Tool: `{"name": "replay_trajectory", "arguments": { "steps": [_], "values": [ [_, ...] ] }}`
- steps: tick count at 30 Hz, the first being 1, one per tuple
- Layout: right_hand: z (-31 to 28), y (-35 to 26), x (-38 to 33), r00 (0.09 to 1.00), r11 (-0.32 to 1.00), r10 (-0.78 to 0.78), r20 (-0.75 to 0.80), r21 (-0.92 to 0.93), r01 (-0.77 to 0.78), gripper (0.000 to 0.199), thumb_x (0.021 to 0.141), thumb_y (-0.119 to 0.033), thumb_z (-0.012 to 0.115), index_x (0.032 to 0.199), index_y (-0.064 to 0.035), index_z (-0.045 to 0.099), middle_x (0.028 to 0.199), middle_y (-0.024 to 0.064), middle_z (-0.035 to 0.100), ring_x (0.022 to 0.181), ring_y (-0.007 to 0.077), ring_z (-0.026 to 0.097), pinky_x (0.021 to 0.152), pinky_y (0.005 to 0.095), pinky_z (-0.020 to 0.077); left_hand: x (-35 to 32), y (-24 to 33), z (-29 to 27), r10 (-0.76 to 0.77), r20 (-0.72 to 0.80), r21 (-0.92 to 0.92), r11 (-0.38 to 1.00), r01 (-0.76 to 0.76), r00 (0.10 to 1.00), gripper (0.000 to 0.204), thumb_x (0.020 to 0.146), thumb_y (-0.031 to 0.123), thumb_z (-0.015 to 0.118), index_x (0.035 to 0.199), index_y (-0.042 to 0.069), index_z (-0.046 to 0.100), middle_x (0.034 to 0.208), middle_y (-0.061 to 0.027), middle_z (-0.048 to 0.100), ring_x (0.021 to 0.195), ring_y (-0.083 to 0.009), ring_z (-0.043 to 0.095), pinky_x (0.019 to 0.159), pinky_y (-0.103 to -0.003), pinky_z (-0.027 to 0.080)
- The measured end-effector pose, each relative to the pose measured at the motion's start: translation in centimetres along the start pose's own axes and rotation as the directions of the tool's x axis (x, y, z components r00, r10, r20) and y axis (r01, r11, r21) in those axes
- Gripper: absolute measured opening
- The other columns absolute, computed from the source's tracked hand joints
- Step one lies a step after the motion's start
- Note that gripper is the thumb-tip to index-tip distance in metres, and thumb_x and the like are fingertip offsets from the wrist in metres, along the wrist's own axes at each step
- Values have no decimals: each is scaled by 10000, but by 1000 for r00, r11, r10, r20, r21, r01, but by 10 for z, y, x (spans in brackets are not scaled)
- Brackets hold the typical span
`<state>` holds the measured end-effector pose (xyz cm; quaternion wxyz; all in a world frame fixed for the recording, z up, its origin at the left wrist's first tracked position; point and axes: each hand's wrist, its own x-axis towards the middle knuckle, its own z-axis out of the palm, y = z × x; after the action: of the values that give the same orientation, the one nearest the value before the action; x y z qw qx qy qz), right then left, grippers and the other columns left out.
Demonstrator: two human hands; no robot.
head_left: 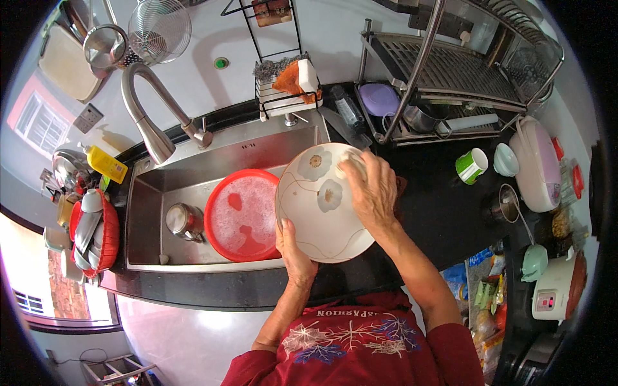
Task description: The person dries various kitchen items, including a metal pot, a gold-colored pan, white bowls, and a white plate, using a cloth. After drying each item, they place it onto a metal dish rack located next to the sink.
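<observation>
A large white plate [302, 219] with grey flowers and thin curved lines is tilted up over the sink's right end and the counter edge. My left hand [296, 255] grips its lower left rim, thumb on the face and the other fingers hidden behind. Pressed to the plate's upper right face, my right hand [372, 193] is closed round a pale, crumpled cloth or sponge [349, 165], mostly covered by the fingers. Just left of the plate, a red basin [241, 215] of soapy water stands in the steel sink [174, 254]. Beside it lies a metal pot or mug [184, 220].
A steel faucet [145, 119] arches over the sink. Left of it stand a yellow soap bottle [105, 164] and a red basket [109, 238] of dishes. A steel dish rack [444, 64] occupies the back right. On the right counter are a green cup [472, 166] and a rice cooker [557, 289].
</observation>
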<state>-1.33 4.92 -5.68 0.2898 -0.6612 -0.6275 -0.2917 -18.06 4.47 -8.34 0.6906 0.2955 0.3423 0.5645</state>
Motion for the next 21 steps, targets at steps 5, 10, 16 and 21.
{"name": "replay_trajectory", "arguments": {
  "steps": [5,10,16,21],
  "values": [
    [-31,-19,-53,917,960,145,372,173,-222,273,777,-39,575,1039,-118,580,979,121,496,895,329,545,690,402,473,1,-7,-3,40,-28,25,999,-39,999,476,958,367,459,1319,60,412,1209,-87,510,1067,-192,512,897,-336,437],
    [-39,-41,-46,924,679,-8,382,680,-276,348,741,32,591,1054,-117,580,984,127,526,910,335,553,761,409,474,3,-11,-8,-18,17,-60,998,19,1000,500,959,364,455,1354,67,380,1232,-81,497,1089,-193,499,911,-338,429],
    [-2,-31,-3,981,937,191,44,291,-196,351,767,-6,558,1106,-99,566,1049,143,499,921,337,498,754,433,430,-8,-4,2,-23,27,-9,1000,23,999,503,965,367,432,1366,69,368,1244,-76,490,1098,-198,494,918,-349,425],
    [-18,-71,-35,976,775,-110,188,631,-34,340,753,-18,585,1075,-126,592,1061,108,509,945,315,521,824,427,451,2,-10,-17,-40,71,-48,998,44,997,496,969,389,412,1335,55,385,1229,-89,494,1094,-197,498,908,-345,433]
  ]
}}
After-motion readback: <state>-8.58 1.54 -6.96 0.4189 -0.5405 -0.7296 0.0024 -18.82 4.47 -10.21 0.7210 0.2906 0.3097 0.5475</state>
